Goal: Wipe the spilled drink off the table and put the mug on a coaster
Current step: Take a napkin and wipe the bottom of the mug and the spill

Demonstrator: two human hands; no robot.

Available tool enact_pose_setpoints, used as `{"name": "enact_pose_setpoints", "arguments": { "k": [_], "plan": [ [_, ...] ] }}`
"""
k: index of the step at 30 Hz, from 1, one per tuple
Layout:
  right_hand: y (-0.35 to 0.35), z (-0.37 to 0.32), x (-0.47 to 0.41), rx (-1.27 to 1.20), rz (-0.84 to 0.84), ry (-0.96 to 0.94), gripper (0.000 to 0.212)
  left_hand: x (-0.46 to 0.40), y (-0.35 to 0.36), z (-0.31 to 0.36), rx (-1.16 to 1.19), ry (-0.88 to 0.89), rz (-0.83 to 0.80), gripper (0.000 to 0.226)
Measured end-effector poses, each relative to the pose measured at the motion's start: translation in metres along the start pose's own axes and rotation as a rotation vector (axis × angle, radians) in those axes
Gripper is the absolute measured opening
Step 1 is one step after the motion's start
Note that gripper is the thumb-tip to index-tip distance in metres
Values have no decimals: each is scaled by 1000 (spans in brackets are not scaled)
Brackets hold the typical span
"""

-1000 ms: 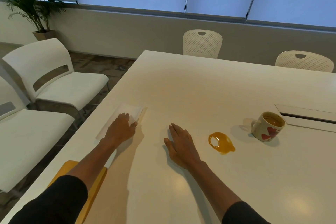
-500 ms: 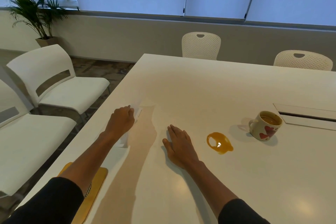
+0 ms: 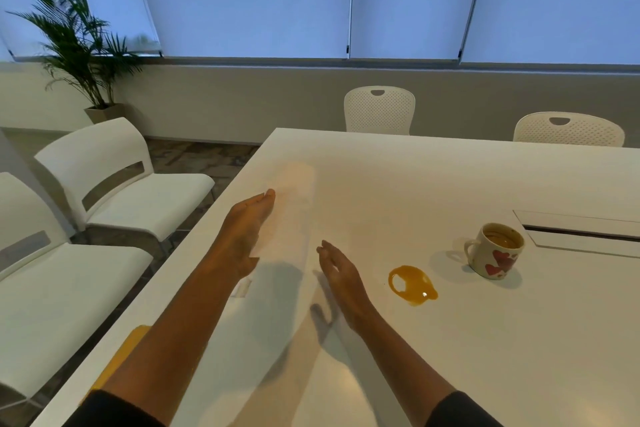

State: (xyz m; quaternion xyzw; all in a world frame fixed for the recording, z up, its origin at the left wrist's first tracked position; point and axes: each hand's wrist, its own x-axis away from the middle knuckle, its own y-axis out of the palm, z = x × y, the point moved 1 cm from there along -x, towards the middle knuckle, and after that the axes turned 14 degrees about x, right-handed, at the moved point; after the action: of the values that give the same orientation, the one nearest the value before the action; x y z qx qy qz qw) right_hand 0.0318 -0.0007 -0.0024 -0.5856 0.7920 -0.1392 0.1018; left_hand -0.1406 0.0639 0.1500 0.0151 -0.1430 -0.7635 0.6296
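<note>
Two bare hands hover over the broad white table (image 3: 450,357): the left hand (image 3: 242,236) lifts a blurred white paper napkin (image 3: 294,215), grip unclear; the right hand (image 3: 341,270) is slack, empty. The heart-printed ceramic mug (image 3: 497,250), heavy, sloshing, suits its handle. An amber puddle (image 3: 412,284) lies beside it.

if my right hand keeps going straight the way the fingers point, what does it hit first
Probably nothing nearby: the right hand points up-left across bare table, passing left of the spill and mug. Depth is unclear.
</note>
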Motion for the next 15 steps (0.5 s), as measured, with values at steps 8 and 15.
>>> {"name": "enact_pose_setpoints", "arguments": {
  "k": [8, 15],
  "plan": [
    [-45, -33, 30, -1047, -170, 176, 74, 36, 31, -40, 241, -106, -123, 28],
    [-95, -15, 55, -728, 67, 142, 70, 45, 58, -84, 123, -38, -62, 16]
  ]
}}
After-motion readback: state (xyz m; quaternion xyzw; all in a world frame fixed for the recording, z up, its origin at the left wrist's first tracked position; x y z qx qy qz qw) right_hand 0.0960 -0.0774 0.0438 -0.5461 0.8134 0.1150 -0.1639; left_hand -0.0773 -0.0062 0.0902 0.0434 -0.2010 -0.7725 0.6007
